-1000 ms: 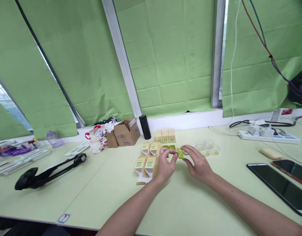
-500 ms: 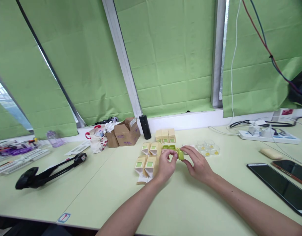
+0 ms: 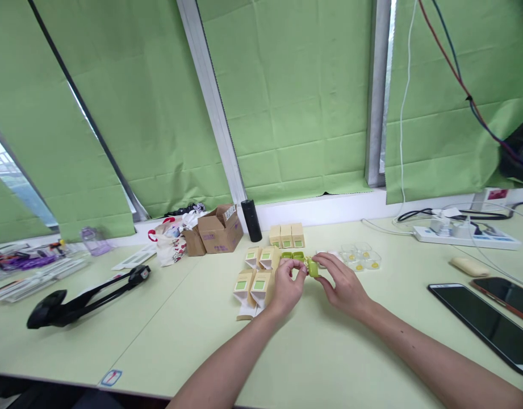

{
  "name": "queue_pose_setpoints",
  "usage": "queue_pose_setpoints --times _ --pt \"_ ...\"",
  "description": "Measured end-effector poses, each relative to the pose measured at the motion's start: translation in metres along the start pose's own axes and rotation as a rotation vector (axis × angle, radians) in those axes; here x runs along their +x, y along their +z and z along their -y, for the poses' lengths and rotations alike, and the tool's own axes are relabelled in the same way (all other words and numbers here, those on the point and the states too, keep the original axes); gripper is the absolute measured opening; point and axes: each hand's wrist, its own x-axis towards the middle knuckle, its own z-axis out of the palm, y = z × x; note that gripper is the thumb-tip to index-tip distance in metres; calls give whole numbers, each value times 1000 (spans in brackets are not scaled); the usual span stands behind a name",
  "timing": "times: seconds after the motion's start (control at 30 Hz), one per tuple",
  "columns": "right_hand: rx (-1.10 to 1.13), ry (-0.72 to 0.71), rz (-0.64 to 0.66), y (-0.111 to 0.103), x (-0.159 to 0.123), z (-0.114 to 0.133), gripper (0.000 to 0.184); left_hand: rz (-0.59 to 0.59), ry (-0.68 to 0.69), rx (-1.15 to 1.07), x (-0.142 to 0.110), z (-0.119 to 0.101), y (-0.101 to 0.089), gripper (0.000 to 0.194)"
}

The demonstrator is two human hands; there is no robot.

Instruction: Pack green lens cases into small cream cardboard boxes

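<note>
Between my two hands is a small green case (image 3: 313, 268), held just above the table. My right hand (image 3: 341, 282) grips its right side with thumb and fingers. My left hand (image 3: 289, 284) pinches at its left edge, where a small yellowish piece shows; its exact kind is too small to make out. Right behind my left hand lie green square boxes (image 3: 298, 255). Small cardboard boxes (image 3: 260, 282) with green windows and open flaps stand left of my left hand. Clear plastic cups with yellow spots (image 3: 360, 257) sit beyond my right hand.
Closed cardboard boxes (image 3: 286, 236) stand at the back near a black cylinder (image 3: 251, 220) and a brown carton (image 3: 221, 228). A black strap-like device (image 3: 86, 298) lies at left. Phones (image 3: 482, 324) and a power strip (image 3: 465, 237) are at right.
Hardly anything differs. Both hands stay around the green case, with only a very slight shift of the fingers.
</note>
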Motion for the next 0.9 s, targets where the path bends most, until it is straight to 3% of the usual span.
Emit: queue_pose_setpoints --times 0.9 --pt "-4 16 -2 0 0 -2 44 38 -78 -48 0 -7 -6 15"
